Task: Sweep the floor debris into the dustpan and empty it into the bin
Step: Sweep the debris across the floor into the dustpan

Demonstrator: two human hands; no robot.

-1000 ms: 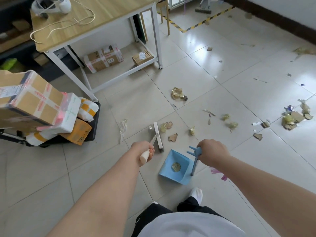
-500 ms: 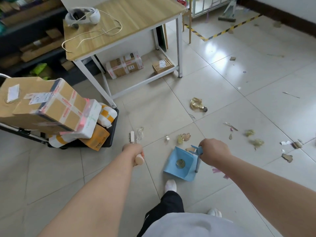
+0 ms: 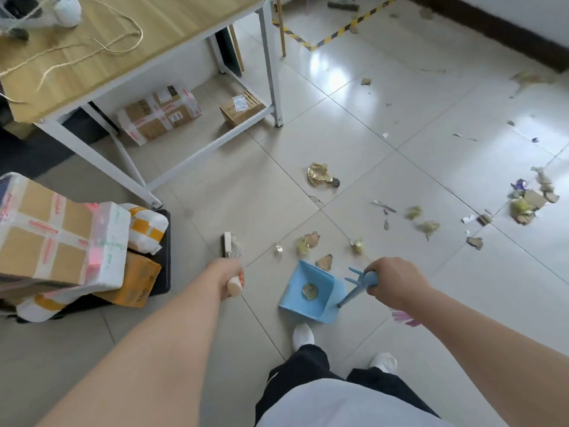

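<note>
Left grip (image 3: 229, 277): fingers wrapped tight round the pale wooden handle of a broom (image 3: 228, 245), the handle's rounded end poking out of the fist toward the person.
Right grip (image 3: 395, 282): closed round the top of the blue dustpan handle (image 3: 354, 291), comb-like prongs jutting from the inner side of the fist.
Broom head: on the tiles just beyond the left grip, a clear plastic wrapper (image 3: 236, 241) right against it.
Dustpan (image 3: 294, 300): on the floor between the two grips, nearer the right one, mouth turned away from the person; a round gold disc (image 3: 309, 291) lies inside.
Nearest debris: a cardboard scrap (image 3: 324, 261) at the pan's mouth, just ahead of the right grip; crumpled gold and yellow bits (image 3: 308, 241) slightly farther out.
Farther debris: a gold foil wrapper (image 3: 318, 175) well beyond both grips; a heap of torn card and paper (image 3: 526, 203) far out to the right grip's outer side.
Parcels (image 3: 61, 241): stacked on a black cart, near the left grip's outer side.
Worktop (image 3: 129, 41): well beyond the left grip, a loose cord (image 3: 101, 47) across it, taped boxes (image 3: 160, 114) underneath.
</note>
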